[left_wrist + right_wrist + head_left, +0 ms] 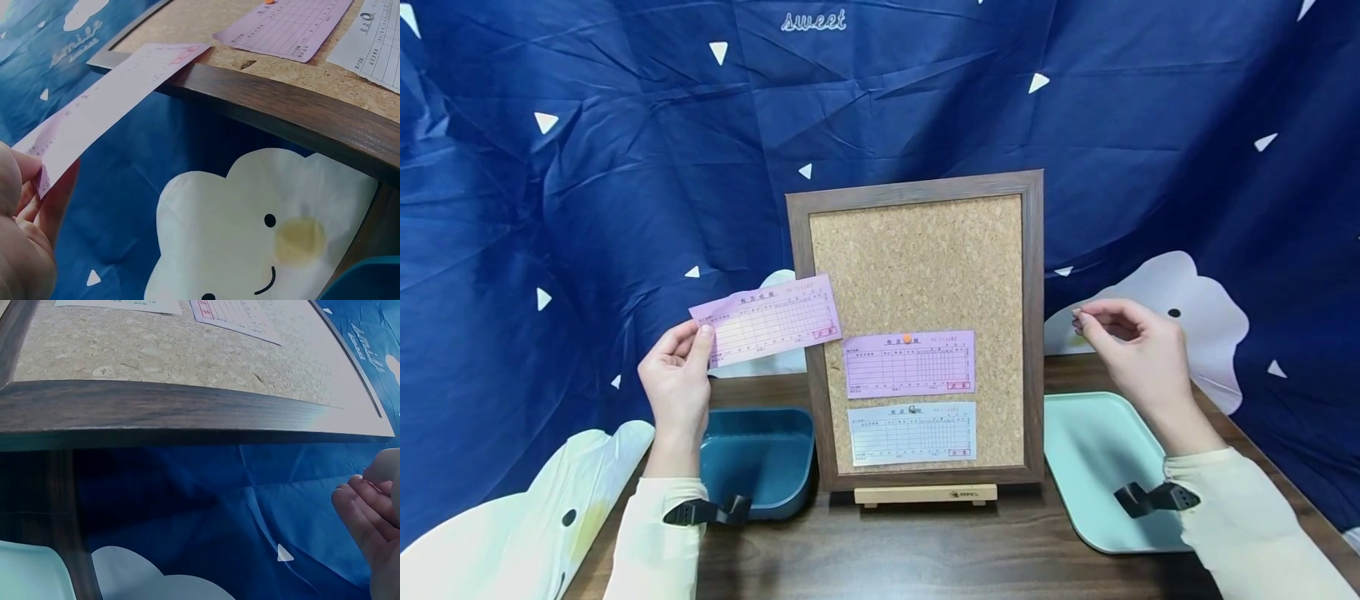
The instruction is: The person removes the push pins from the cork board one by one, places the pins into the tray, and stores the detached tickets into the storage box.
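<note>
My left hand [679, 371] pinches a pink receipt slip [775, 317] by its left end, thumb in front. The slip's far end reaches over the left frame edge of a cork board [917, 267], tilted up to the right. Right of the board, my raised right hand [1138, 350] pinches a tiny push pin [1077, 314] between thumb and fingertips; most of it is hidden. On the cork, another pink slip [910, 371] hangs under an orange pin [907, 338]. Below it is a pale blue slip [912, 437] with a clear or silvery pin [913, 409].
The board stands on a small wooden easel [925, 495] on a dark wooden table [880, 558]. A deep blue bin [756, 506] is at its left, partly behind my left forearm. To the right lies a mint tray [1101, 533], partly under my right forearm. Behind hangs a blue curtain [625, 208].
</note>
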{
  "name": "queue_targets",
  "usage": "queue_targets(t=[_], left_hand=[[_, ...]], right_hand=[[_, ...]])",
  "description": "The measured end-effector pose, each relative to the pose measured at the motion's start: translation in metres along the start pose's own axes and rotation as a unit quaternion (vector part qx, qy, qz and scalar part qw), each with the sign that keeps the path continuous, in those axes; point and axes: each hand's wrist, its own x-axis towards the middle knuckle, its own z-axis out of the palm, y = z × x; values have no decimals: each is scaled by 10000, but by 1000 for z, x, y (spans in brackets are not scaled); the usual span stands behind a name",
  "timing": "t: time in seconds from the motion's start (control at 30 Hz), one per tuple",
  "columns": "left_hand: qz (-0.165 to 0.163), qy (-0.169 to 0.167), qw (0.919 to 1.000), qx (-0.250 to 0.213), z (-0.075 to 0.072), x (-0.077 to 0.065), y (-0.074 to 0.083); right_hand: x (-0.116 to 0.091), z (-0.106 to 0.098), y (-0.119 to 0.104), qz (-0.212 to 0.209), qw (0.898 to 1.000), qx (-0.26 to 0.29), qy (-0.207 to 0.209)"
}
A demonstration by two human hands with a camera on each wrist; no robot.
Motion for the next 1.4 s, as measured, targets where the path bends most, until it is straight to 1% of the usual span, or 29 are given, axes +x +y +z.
queue_targets(t=[0.13,0.4,0.5,0.7,0.8,1.03,1.27,1.4], left_hand=[[-48,28,10000,18,-2,-1,-2],[-196,49,9998,80,-7,-4,-6],[-196,82,9997,111,-8,-4,-7],[-219,149,9996,-75,-9,-5,-10],[-240,186,9995,-84,-12,-5,-13],[-323,206,9992,57,-18,-8,-15],[-306,260,9992,-69,-20,-9,-17],[-328,280,9991,-47,-23,-11,-19]], right_hand=[[-1,-2,2,18,10000,-30,13],[-6,-2,9,-173,9998,85,-58],[-8,-3,13,-142,9999,39,-70],[-12,-6,21,4,10000,-88,-25],[-15,-6,24,-5,9999,-154,-27],[-24,-3,29,-53,9996,-246,-82],[-30,-2,33,-41,9994,-312,-144],[-31,-2,36,22,9995,-276,-121]])
